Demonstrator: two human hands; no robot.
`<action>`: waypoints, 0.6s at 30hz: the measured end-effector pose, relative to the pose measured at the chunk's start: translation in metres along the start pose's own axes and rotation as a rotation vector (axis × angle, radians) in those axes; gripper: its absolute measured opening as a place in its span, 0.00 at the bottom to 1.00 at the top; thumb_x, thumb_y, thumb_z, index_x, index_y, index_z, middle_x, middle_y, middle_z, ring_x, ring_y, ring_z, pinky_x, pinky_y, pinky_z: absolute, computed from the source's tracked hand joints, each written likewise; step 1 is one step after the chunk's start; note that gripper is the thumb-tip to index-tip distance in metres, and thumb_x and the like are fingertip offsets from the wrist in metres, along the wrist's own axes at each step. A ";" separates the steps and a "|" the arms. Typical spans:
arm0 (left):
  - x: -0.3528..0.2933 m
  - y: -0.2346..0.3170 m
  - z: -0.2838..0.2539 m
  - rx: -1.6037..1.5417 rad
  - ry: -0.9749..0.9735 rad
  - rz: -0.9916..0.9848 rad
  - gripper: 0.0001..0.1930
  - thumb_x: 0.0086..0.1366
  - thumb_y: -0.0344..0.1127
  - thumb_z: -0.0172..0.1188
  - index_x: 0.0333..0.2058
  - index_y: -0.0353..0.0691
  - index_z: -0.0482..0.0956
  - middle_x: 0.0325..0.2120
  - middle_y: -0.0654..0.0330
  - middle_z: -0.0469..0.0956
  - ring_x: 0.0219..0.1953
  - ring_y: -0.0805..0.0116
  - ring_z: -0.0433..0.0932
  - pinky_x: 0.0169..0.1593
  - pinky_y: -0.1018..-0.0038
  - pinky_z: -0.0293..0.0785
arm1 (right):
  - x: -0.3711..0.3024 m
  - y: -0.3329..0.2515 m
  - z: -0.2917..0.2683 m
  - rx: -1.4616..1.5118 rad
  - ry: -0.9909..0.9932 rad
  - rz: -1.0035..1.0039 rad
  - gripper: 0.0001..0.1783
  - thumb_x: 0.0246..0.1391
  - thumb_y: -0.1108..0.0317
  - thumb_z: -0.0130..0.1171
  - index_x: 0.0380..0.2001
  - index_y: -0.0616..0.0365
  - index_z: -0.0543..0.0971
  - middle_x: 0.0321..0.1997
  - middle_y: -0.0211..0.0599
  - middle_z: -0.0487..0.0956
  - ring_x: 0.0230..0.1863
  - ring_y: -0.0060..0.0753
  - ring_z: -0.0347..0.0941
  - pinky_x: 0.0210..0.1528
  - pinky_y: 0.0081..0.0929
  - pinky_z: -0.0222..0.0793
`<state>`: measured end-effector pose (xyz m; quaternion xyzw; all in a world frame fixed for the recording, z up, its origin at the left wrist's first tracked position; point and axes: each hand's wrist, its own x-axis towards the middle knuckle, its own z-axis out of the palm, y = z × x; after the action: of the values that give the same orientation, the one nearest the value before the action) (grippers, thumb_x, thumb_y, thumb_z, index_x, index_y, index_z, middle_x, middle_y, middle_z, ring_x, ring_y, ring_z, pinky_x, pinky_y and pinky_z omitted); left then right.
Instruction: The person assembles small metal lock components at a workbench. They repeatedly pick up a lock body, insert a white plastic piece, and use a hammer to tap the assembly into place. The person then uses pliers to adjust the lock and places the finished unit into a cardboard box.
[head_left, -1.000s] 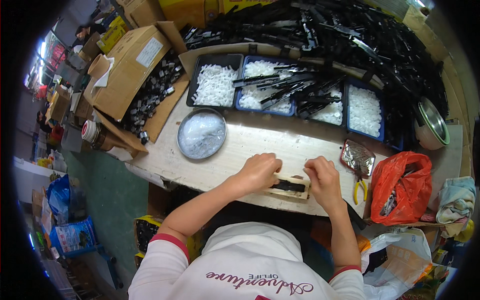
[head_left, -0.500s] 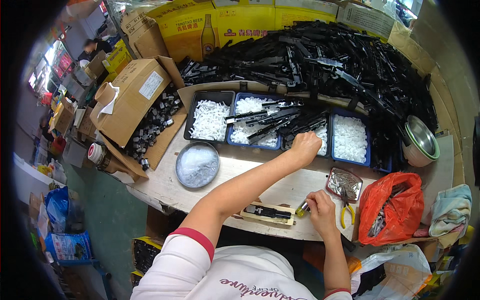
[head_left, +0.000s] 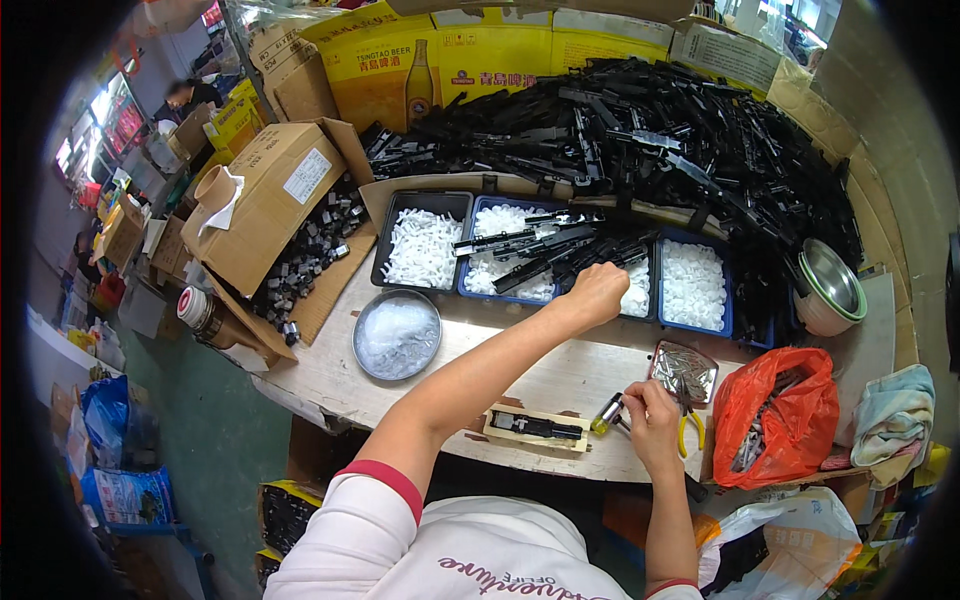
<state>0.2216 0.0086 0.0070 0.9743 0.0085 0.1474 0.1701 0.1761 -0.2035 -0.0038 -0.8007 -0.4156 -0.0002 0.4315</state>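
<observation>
My left hand (head_left: 598,292) reaches over the front edge of a tray of white plastic pieces (head_left: 636,290), beside black, narrow assemblies (head_left: 560,248) lying across the trays. Its fingers are bent and closed; what they hold is hidden. My right hand (head_left: 652,418) is pinched closed near the table's front, with a small metallic piece showing under the fingertips. Touching or just beside these fingers is a short silver cylinder with a yellow-green end (head_left: 606,413). To its left, a black assembly (head_left: 538,426) sits in a pale, wood-coloured holder (head_left: 496,432).
Pliers with yellow handles (head_left: 691,432) lie by a dish of metal pins (head_left: 684,370). A red bag (head_left: 775,415) of metal parts and stacked bowls (head_left: 832,285) stand right. A round pan (head_left: 397,335) and cardboard box (head_left: 262,200) are left. Black assemblies (head_left: 680,150) pile up behind.
My left hand has shifted slightly left and toward me over the tray. My right hand has turned a little, and the small metallic piece now shows beneath its fingertips. The view has shifted slightly.
</observation>
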 end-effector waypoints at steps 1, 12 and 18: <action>-0.001 -0.002 -0.004 -0.144 0.017 -0.035 0.07 0.40 0.22 0.55 0.22 0.28 0.77 0.22 0.41 0.75 0.25 0.49 0.77 0.31 0.65 0.74 | 0.002 -0.001 0.000 -0.005 0.013 -0.001 0.04 0.44 0.78 0.55 0.24 0.62 0.70 0.23 0.40 0.69 0.24 0.41 0.66 0.26 0.30 0.61; -0.120 0.020 -0.024 -1.950 -0.052 -0.687 0.09 0.55 0.23 0.54 0.36 0.26 0.74 0.29 0.55 0.75 0.29 0.69 0.75 0.33 0.73 0.75 | 0.010 -0.021 0.019 0.510 0.128 0.227 0.03 0.47 0.78 0.55 0.24 0.64 0.71 0.23 0.30 0.71 0.23 0.18 0.65 0.27 0.16 0.61; -0.164 0.024 -0.019 -2.063 -0.011 -0.661 0.09 0.53 0.22 0.58 0.35 0.32 0.76 0.30 0.59 0.75 0.30 0.71 0.75 0.34 0.74 0.76 | 0.008 -0.041 0.041 0.936 0.096 0.399 0.04 0.50 0.74 0.55 0.29 0.62 0.72 0.26 0.27 0.71 0.24 0.16 0.65 0.28 0.14 0.63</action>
<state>0.0586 -0.0182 -0.0141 0.3119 0.1420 0.0261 0.9391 0.1391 -0.1584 0.0017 -0.5844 -0.1898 0.2315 0.7543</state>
